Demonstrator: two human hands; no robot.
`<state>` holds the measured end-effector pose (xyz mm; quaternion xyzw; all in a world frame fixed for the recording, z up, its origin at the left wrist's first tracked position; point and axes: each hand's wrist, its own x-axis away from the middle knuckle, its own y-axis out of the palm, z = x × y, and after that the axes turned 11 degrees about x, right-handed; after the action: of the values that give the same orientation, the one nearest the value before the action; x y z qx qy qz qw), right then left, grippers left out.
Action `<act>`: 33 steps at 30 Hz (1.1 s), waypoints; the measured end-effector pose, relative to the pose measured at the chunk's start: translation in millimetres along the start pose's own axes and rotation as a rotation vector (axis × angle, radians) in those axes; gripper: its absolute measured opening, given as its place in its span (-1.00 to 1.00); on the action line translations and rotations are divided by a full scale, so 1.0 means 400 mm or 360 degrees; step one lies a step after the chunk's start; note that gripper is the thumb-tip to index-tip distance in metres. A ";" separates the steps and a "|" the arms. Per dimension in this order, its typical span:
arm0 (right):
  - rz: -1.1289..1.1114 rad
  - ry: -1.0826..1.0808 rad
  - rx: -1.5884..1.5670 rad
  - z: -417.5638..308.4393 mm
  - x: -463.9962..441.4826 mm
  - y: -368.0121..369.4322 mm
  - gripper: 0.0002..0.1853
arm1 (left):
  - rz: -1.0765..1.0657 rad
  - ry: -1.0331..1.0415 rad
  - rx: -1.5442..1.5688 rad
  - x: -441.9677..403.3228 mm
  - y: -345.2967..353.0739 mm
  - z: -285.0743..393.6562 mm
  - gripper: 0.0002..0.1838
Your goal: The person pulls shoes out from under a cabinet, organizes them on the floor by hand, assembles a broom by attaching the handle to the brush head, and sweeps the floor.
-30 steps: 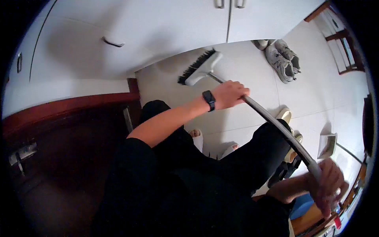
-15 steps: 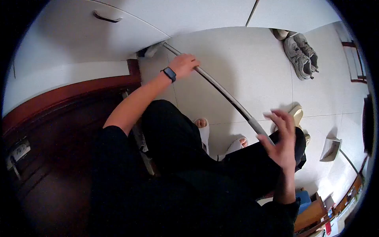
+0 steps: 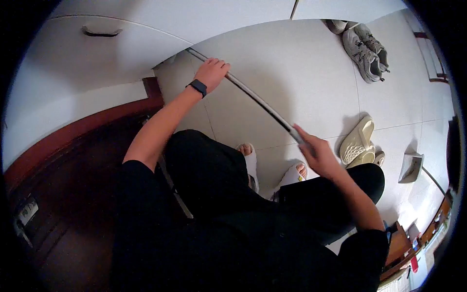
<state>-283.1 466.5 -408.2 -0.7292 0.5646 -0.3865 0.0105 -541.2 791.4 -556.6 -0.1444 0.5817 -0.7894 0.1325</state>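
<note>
A long silver pole (image 3: 258,99) with a grey grip runs slantwise across my front, like the handle of a broom or mop. Its far end goes under the white cabinet (image 3: 146,41), where the head is hidden. My left hand (image 3: 212,74), below a dark wristwatch (image 3: 198,87), is wrapped round the upper part of the pole. Down at the grey grip, my right hand (image 3: 317,152) is closed round the pole's near end.
Grey sneakers (image 3: 364,56) and beige slippers (image 3: 357,141) lie on the tiled floor (image 3: 311,63). A long-handled dustpan (image 3: 411,168) stands at the right. On the left is a dark red-brown door (image 3: 73,204). My feet are in white slippers (image 3: 292,175).
My right hand, open beside the grip before, has closed round it. The pole's far end has slid further under the cabinet, hiding the grey head. My view has shifted a little.
</note>
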 end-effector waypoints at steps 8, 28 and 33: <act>0.0157 -0.0173 0.0324 0.035 -0.027 -0.155 -0.43 | -0.0159 -0.0106 0.0030 -0.068 0.017 0.027 -0.86; 0.0101 0.0520 0.0631 -0.105 0.398 -0.414 -0.44 | 0.0078 0.0123 0.0698 -0.330 0.029 0.467 -0.89; 0.0441 0.0647 0.0958 -0.132 0.651 -0.450 -0.49 | 0.0079 0.0311 0.0658 -0.401 -0.105 0.714 -0.86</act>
<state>-150.1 337.4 -146.1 -0.5187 0.5097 -0.6665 0.1640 -285.8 612.7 -448.1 -0.0227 0.4211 -0.8985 0.1217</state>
